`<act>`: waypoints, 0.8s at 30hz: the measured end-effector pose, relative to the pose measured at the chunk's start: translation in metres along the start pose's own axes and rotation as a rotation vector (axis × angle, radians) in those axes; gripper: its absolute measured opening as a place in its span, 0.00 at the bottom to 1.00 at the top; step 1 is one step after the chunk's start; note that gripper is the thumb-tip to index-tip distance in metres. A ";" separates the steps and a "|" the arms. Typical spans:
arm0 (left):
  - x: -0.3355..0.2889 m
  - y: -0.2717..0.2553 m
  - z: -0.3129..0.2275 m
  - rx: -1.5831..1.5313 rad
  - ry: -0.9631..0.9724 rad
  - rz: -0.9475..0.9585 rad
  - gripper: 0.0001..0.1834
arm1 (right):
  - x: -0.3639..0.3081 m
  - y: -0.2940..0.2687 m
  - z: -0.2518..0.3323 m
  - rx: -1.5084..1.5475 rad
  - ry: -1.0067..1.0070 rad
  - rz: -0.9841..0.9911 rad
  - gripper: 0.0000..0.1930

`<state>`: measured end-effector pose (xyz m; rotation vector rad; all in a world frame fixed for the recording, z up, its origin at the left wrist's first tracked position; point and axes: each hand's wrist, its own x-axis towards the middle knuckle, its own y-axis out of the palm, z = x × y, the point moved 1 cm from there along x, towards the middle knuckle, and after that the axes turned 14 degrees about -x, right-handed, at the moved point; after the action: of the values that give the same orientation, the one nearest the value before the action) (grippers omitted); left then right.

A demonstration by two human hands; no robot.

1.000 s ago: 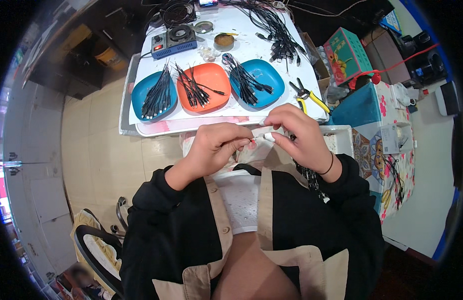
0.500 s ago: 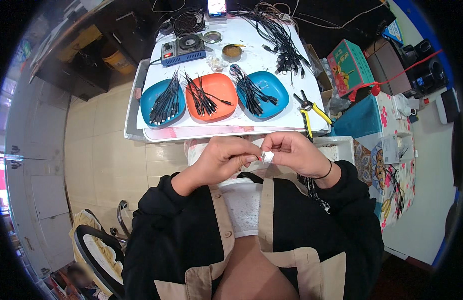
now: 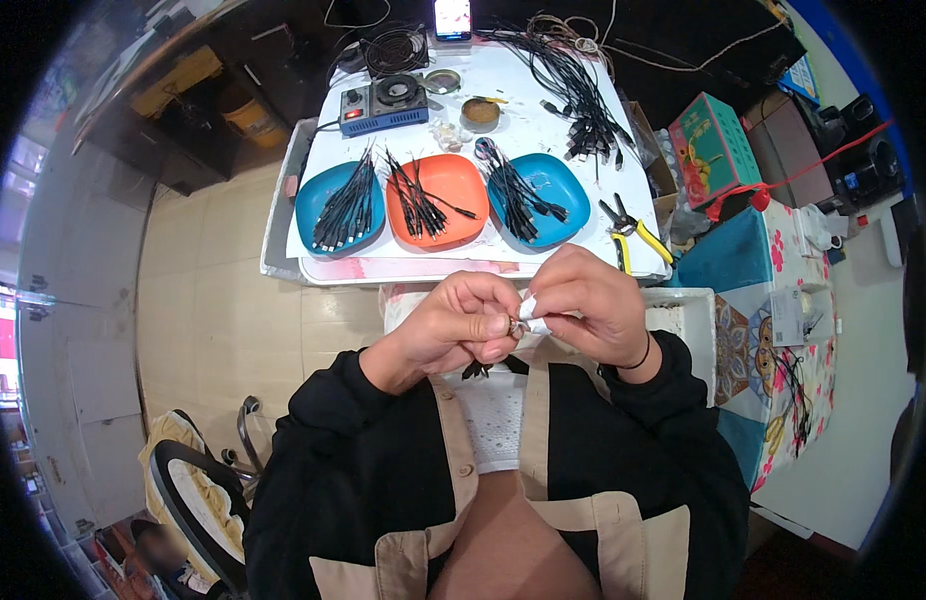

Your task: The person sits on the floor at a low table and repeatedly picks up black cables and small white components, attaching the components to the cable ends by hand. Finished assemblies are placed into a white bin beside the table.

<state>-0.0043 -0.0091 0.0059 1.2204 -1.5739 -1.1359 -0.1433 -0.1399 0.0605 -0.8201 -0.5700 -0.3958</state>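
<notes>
Over my lap, my left hand (image 3: 461, 322) is closed in a pinch of thumb and fingers, and a black cable (image 3: 476, 370) shows just beneath it. The fingers of my right hand (image 3: 591, 308) meet it at thin wire ends (image 3: 517, 325), too small to make out well. White wrapping (image 3: 536, 326) covers the tips of the right thumb and forefinger. Beyond my hands, short black cables lie in a left blue tray (image 3: 308, 215), a middle orange tray (image 3: 463, 233) and a right blue tray (image 3: 573, 205). Yellow-handled wire strippers (image 3: 638, 235) lie right of them.
Behind the trays stand a blue-grey heating unit (image 3: 385, 118), a round tin (image 3: 481, 114) and a lit phone (image 3: 453, 20). A heap of black cables (image 3: 583, 110) covers the back right. A green carton (image 3: 715, 150) stands farther right; a chair (image 3: 198, 490) is at lower left.
My right hand has lifted slightly and its fingers are more bent, with both white-wrapped tips showing. My left fingers have turned. The table has shifted a little to the right in view.
</notes>
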 end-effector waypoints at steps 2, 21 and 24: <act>0.001 0.000 0.000 -0.038 -0.036 0.009 0.07 | 0.001 -0.001 -0.001 -0.015 -0.038 0.003 0.12; -0.004 0.016 -0.011 0.890 0.481 -0.255 0.07 | -0.006 0.006 -0.022 0.159 0.157 -0.054 0.12; -0.006 0.019 -0.011 0.932 0.504 -0.243 0.07 | 0.000 0.006 -0.019 -0.032 -0.003 -0.032 0.12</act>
<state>0.0029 -0.0025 0.0266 2.1353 -1.5937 -0.1116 -0.1343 -0.1512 0.0464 -0.8435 -0.5817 -0.4339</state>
